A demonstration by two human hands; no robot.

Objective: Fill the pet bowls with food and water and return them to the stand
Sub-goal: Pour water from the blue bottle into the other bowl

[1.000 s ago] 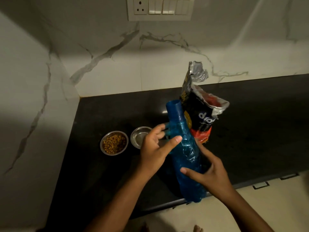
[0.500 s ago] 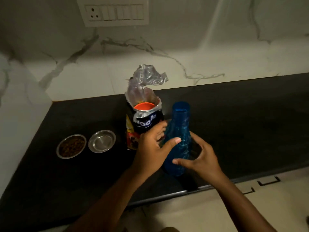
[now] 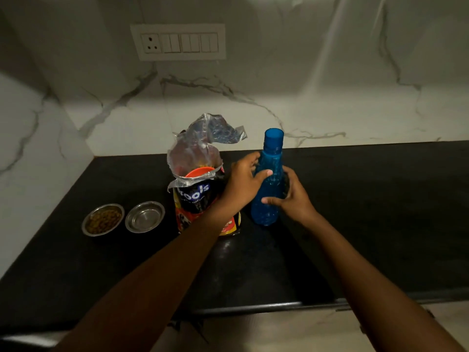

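A blue plastic bottle (image 3: 267, 179) stands upright on the black counter (image 3: 368, 212), its mouth uncapped. My left hand (image 3: 242, 184) wraps its left side and my right hand (image 3: 291, 194) holds its right side lower down. Left of the bottle stands an opened pet food bag (image 3: 200, 189) with a crumpled top and an orange scoop inside. Further left sit two steel bowls: one with brown kibble (image 3: 102, 219) and one that looks empty (image 3: 145, 216). No stand is in view.
A marble wall rises behind and to the left of the counter. A switch plate with a socket (image 3: 177, 41) is on the back wall. The counter's front edge (image 3: 253, 307) runs below my forearms, with pale floor beneath.
The bottle went from tilted above the counter edge to upright on the counter beside the bag. Both hands stayed on it. The view shifted, so the bowls now sit further left.
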